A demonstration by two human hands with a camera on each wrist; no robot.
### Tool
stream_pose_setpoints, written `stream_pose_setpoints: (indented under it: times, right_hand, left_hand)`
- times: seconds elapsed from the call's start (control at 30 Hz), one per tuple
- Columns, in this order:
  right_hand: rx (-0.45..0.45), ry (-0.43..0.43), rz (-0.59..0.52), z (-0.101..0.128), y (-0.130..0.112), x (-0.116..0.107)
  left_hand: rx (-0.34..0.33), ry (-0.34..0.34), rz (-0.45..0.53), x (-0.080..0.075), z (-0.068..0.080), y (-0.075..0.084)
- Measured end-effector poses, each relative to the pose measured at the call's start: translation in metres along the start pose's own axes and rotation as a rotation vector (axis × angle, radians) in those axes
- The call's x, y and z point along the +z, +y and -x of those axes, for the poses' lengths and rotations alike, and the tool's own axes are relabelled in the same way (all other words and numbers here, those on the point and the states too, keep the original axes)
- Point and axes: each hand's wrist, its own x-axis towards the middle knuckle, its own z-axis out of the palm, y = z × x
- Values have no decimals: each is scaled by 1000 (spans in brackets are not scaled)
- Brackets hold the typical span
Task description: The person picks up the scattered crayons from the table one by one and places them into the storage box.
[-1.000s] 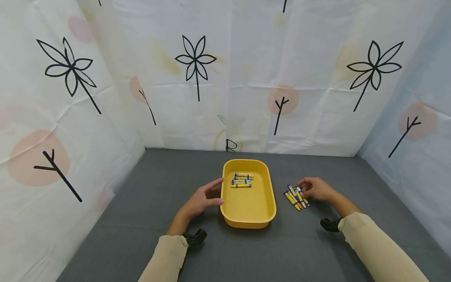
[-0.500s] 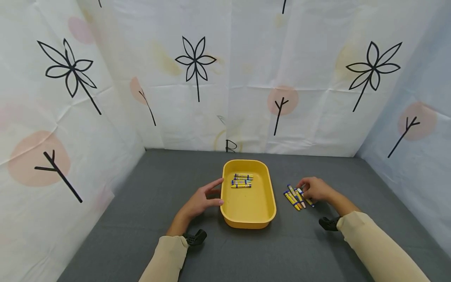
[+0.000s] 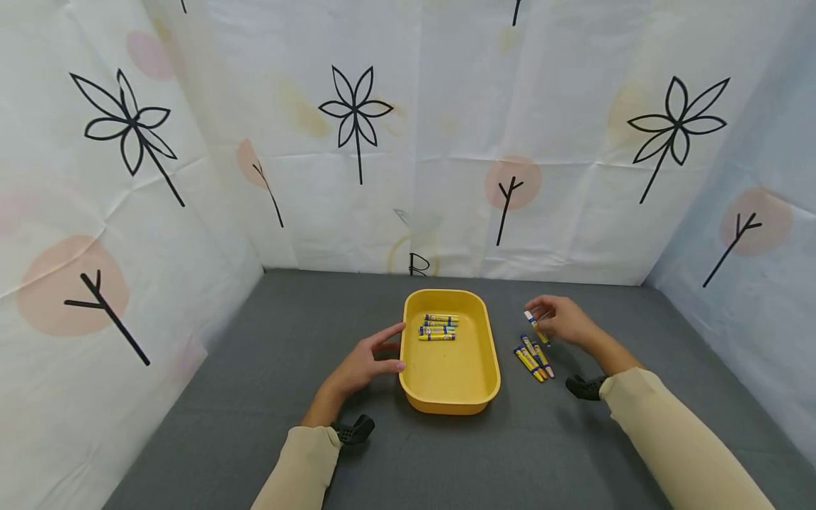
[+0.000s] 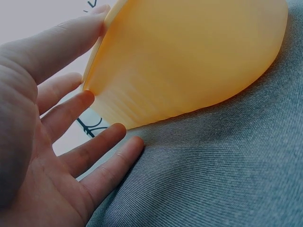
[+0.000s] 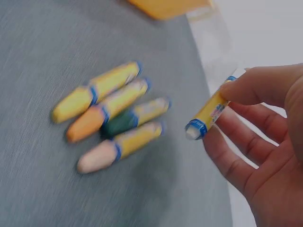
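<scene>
Nearby, four crayons (image 3: 533,356) lie beside the yellow tray (image 3: 449,397).

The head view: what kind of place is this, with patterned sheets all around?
Probably a makeshift recording booth, not a home: printed sheets wall in a grey cloth-covered table, bare but for a yellow tray and crayons.

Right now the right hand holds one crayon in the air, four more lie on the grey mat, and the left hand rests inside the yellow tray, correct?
Not quite. The left hand rests against the outer wall of the yellow tray, not inside it, as the left wrist view shows. The rest holds: the right hand holds one crayon, four crayons lie on the grey mat.
</scene>
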Motion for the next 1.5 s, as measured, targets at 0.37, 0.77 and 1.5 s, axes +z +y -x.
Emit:
stream_pose_setpoints:
  times: [0.37,0.77,1.5]
  right_hand:
    - [-98,44,-9,-28,-43,7]
    - [-170,1,3,-56,-84,32]
    - [-204,-286,87,-77,-106,93]
  left_hand:
    - [16,43,-10,2,-1,-11]
    - [34,35,-10,0,-2,-9]
    - [46,18,-2,0,-2,-9]
